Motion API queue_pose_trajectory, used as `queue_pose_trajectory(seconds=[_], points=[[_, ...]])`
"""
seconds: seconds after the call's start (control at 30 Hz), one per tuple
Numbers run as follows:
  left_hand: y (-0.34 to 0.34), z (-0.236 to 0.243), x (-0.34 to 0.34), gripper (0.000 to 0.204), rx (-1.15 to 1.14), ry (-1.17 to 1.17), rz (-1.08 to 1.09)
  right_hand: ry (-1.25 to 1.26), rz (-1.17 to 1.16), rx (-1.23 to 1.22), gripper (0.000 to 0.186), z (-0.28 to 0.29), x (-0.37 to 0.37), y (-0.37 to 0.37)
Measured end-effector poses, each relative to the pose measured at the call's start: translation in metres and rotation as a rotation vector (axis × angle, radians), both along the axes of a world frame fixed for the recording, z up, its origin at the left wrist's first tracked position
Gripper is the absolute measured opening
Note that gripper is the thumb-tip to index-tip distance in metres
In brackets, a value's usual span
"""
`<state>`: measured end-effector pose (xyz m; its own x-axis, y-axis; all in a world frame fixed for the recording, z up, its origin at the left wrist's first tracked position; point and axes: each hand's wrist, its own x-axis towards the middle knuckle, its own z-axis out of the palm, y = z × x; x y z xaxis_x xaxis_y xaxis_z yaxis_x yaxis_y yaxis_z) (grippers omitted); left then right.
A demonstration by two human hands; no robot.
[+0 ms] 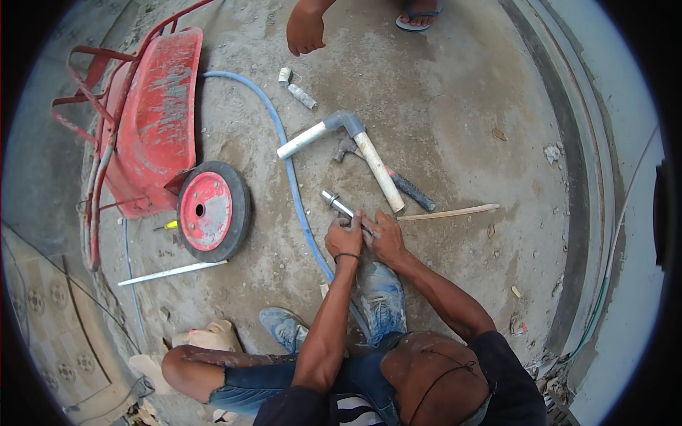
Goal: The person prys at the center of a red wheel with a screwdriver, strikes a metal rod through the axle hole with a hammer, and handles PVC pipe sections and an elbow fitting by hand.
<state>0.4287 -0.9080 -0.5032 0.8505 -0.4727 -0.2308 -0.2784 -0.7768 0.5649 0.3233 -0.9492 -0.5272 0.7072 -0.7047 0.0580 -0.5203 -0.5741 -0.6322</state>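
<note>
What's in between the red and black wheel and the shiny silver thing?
A blue hose runs across the dusty ground between the wheel and the silver metal piece. The head view shows it.

1 metal shaft (341,206), 1 hammer (410,189), 1 elbow-jointed pipe (345,121), 1 wheelbarrow (158,121), 1 wheel (215,211), 2 sneakers (384,295).

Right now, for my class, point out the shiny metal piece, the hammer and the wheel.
Shiny metal piece (343,208), head view: on its bare shaft.
Hammer (412,190), head view: on its handle's dark grip.
Wheel (214,211), head view: on its red hub disc.
</note>
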Motion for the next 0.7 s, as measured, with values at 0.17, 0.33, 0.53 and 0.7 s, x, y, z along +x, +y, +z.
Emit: queue_pose_trajectory(seconds=[0.17,0.33,0.53,0.7], points=[[-0.013,-0.018,-0.001,0.041,0.125,0.146,0.108,-0.05,0.0,0.185,0.037,0.007,-0.013,-0.009],[-0.02,-0.016,-0.017,0.041,0.067,0.084,0.17,-0.084,-0.223,-0.049,0.048,0.033,-0.019,-0.084],[-0.015,-0.015,-0.025,0.048,-0.042,0.007,0.164,0.389,-0.089,0.085,0.072,0.054,0.027,-0.133],[-0.011,-0.02,-0.028,0.057,-0.102,-0.016,0.129,0.204,-0.153,0.022,0.071,0.04,0.01,-0.141]])
